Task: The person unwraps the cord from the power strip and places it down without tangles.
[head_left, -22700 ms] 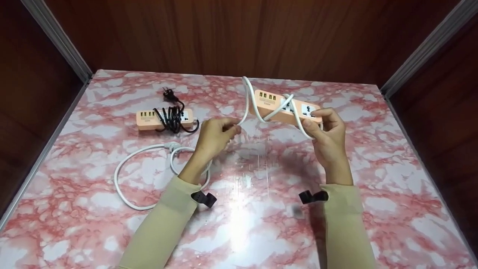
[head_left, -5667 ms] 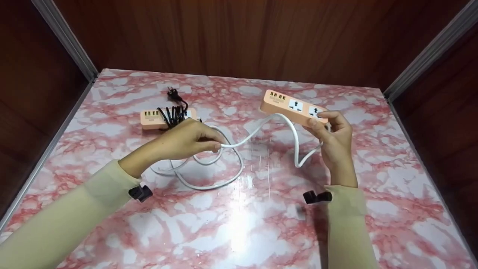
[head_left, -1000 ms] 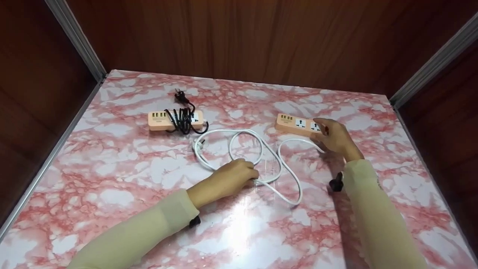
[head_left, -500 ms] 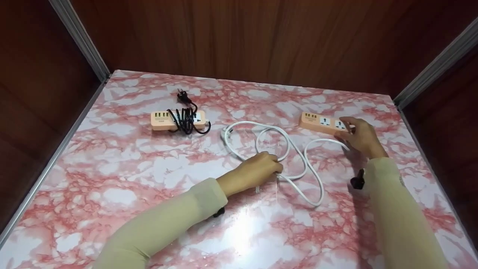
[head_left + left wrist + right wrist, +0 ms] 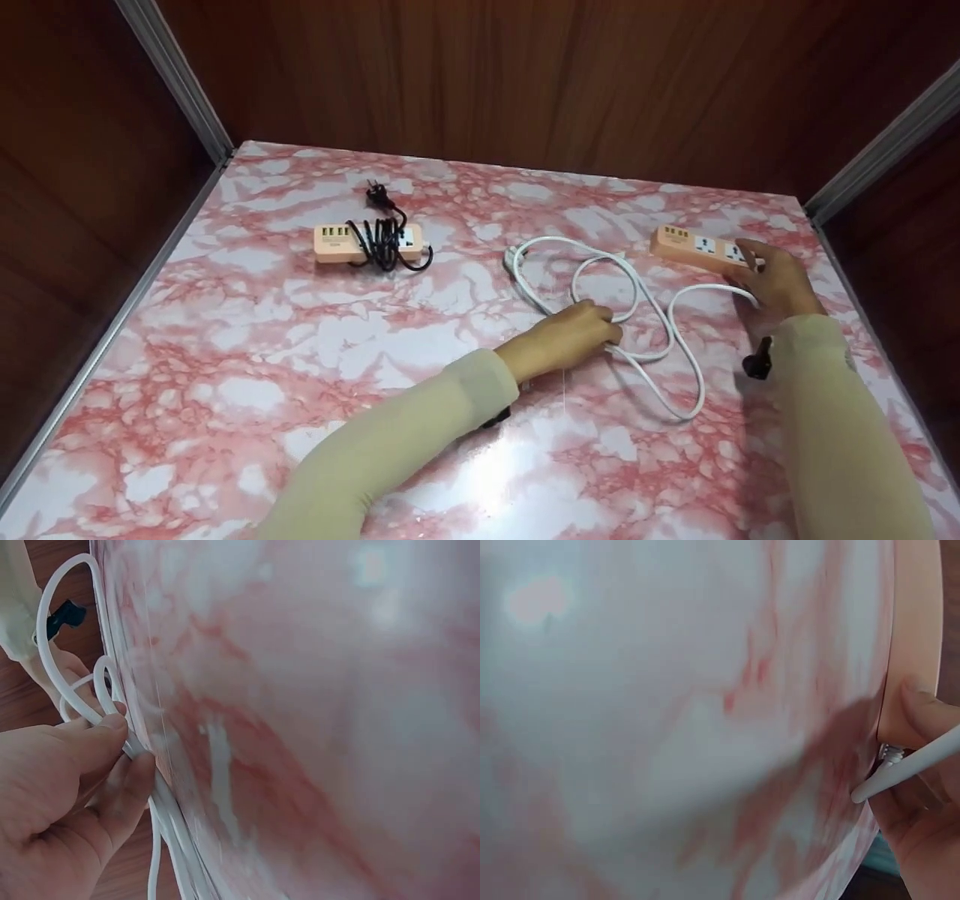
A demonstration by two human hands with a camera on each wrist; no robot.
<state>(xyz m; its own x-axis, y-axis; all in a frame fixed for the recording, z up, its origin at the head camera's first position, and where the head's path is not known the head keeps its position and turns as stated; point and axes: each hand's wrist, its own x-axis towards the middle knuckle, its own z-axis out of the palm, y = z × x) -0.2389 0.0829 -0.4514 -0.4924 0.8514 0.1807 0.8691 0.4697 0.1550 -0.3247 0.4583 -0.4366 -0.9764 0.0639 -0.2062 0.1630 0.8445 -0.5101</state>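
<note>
In the head view, a peach power strip point(image 5: 681, 253) with USB ports and white sockets lies on the table at right. My right hand point(image 5: 780, 281) grips its right end. Its white cord point(image 5: 702, 384) runs from that end in loose loops towards the middle, the plug point(image 5: 512, 261) lying at the loops' left. My left hand point(image 5: 566, 337) pinches the cord; in the left wrist view, thumb and fingers close on several strands point(image 5: 174, 829). The right wrist view shows the strip's edge point(image 5: 915, 615) by my thumb and the cord point(image 5: 915, 767) crossing the hand.
A second peach power strip point(image 5: 330, 251) lies at the left, its black cord point(image 5: 384, 244) wound round it and its black plug point(image 5: 378, 195) pointing back. Dark wooden panels point(image 5: 510, 82) stand behind and beside the marbled table point(image 5: 247, 390).
Earlier the white cord was wrapped round the raised strip; it was unwound and the strip lowered to the table. Over the last second both hands shifted strip and cord to the right.
</note>
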